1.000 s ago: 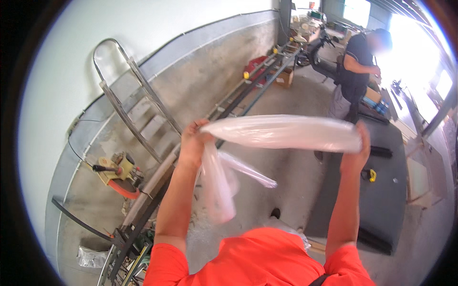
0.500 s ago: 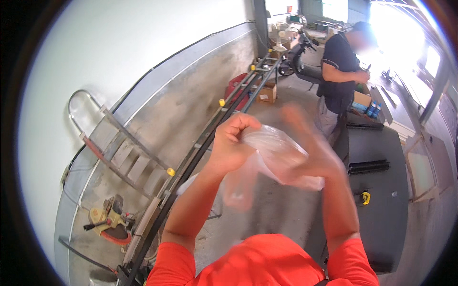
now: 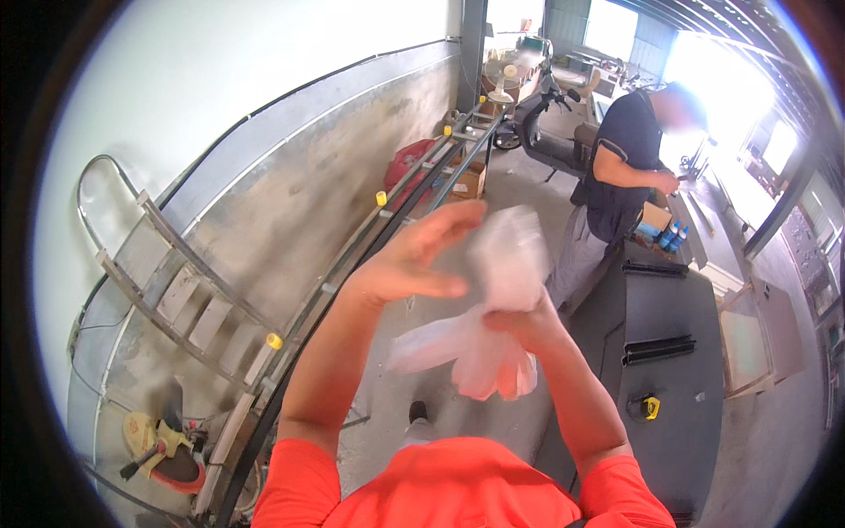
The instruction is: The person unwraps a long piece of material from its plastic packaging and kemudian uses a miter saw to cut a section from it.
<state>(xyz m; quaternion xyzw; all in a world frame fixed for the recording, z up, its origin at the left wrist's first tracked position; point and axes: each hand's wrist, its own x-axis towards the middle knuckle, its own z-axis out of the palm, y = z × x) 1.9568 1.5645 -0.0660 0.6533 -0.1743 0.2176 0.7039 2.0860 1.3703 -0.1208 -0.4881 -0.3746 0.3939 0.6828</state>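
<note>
A bunched, translucent white plastic bag (image 3: 509,257) is raised in front of my chest. My right hand (image 3: 532,324) grips it around its gathered middle, and its loose ends hang down below that hand. On the other side, my left hand (image 3: 418,260) is open with thumb and fingers spread, just left of the upper part of the plastic and apart from it. Motion blurs both the plastic and my fingers somewhat.
On the right is a dark table (image 3: 669,387) bearing black strips (image 3: 658,350) and a yellow tape measure (image 3: 650,408). Another person (image 3: 620,167) stands beyond it. To the left, a long metal ladder (image 3: 414,198), a saw (image 3: 163,449) and a tubular frame (image 3: 167,264) line the wall.
My left hand has let go of the plastic and opened, moving a little left. My right hand now clutches the plastic, gathered more tightly. My view has shifted slightly.
</note>
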